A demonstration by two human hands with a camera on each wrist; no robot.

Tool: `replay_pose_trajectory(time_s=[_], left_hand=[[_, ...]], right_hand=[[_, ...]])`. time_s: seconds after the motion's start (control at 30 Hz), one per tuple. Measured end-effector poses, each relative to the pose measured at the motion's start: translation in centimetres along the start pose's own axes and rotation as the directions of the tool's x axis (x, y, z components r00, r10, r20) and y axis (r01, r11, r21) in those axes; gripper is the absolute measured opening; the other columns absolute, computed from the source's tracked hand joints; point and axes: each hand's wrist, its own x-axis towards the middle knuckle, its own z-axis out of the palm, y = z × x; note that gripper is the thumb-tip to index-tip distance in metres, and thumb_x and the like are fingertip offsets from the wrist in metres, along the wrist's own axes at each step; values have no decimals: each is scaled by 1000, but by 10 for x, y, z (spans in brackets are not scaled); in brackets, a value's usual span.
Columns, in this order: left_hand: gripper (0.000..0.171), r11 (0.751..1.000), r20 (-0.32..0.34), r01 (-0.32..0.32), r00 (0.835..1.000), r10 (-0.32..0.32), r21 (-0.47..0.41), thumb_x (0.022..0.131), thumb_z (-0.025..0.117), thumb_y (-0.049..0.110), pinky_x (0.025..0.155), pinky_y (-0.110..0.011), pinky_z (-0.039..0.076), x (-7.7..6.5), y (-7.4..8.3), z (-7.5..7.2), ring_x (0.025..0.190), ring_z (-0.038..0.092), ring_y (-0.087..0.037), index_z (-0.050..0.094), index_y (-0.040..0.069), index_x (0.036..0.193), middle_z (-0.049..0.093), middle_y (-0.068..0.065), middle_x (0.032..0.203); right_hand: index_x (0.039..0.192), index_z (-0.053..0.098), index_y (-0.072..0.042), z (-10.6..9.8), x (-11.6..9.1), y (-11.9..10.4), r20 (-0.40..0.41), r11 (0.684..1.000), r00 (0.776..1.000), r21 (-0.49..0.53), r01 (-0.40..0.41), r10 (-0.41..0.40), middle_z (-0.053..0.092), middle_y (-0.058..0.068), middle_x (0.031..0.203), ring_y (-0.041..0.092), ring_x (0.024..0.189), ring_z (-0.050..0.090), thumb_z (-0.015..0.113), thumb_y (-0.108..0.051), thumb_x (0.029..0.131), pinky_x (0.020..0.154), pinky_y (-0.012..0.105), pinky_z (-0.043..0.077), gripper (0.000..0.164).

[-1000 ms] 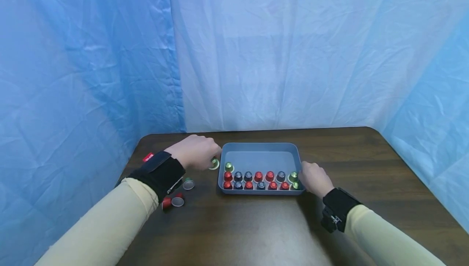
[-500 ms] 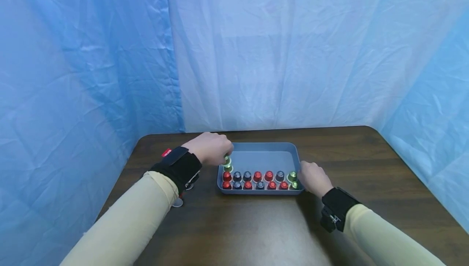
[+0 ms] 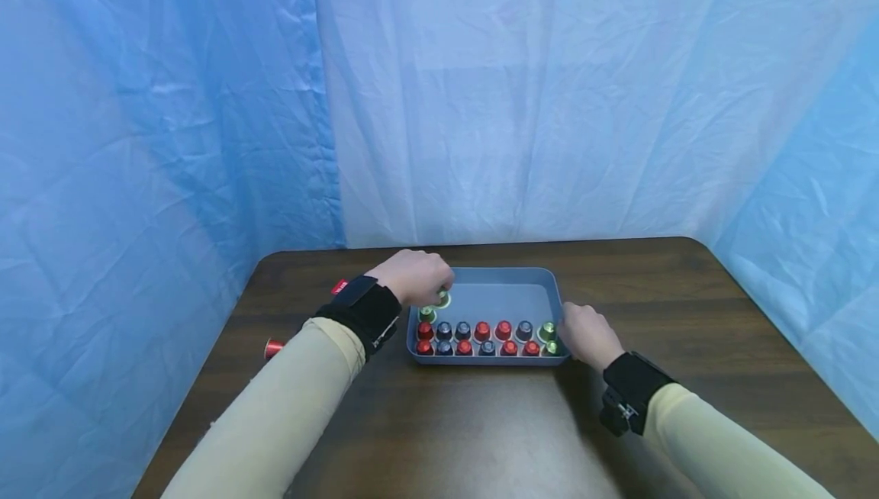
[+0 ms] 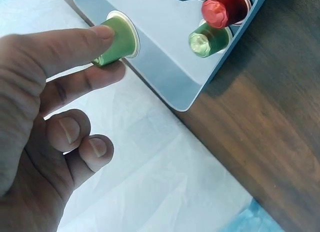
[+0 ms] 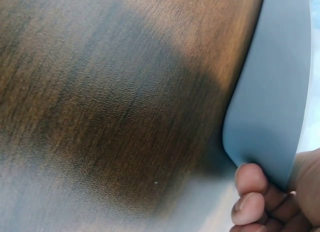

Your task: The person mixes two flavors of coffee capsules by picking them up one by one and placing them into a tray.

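Observation:
My left hand [image 3: 415, 278] pinches a green coffee capsule [image 4: 122, 40] between thumb and finger, over the left part of the blue-grey tray [image 3: 508, 279]. In the left wrist view the capsule lies on its side in the grip, its pale rim facing the tray. A standing green capsule [image 3: 427, 314] is just nearer to me, behind two red ones at the tray's left wall. Two rows of red, dark blue and green capsules line the near side. At the tray's right wall, my right hand [image 3: 590, 335] grips the edge, fingers [image 5: 250, 179] curled against the outside.
A red capsule [image 3: 273, 348] lies on the dark wooden table [image 3: 412, 438], left of my left sleeve [image 3: 275, 400], which hides part of the tabletop. A small red tag [image 3: 339, 286] shows beside the left wristband. Blue-white sheets [image 3: 549, 102] hang behind the table.
My left hand has carried the green capsule rightward from the table beside the tray to above it. The sleeve now uncovers a red capsule at left. The right hand keeps its place.

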Motion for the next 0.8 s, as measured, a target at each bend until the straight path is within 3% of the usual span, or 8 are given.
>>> replay_pose_trajectory(time_s=[0.23, 0.63, 0.8], left_hand=[[5, 1000, -13, 19, 1000, -19, 6, 95, 75, 24, 74, -29, 53, 15, 4, 16, 75, 58, -12, 78, 20, 97, 66, 6, 89], [11, 994, 56, 105, 993, -103, -33, 92, 79, 22, 75, -31, 53, 28, 7, 35, 78, 59, -17, 78, 19, 102, 66, 5, 84], [11, 994, 47, 101, 994, -100, -29, 92, 79, 22, 78, -30, 53, 36, 4, 50, 80, 59, -16, 78, 21, 103, 65, 7, 85]], right_hand=[[120, 57, 10, -2, -2, 1, -2, 1000, 1000, -5, 9, -9, 63, 15, 88, 21, 68, 62, 58, -9, 100, 60, 32, 55, 27], [118, 58, 10, -2, -4, 5, -7, 1000, 1000, 2, 18, -18, 62, 14, 85, 21, 66, 61, 57, -8, 100, 59, 31, 54, 25], [119, 57, 10, -2, -3, 5, -9, 1000, 1000, 2, 23, -23, 62, 14, 84, 20, 66, 61, 57, -8, 100, 58, 31, 54, 26]])
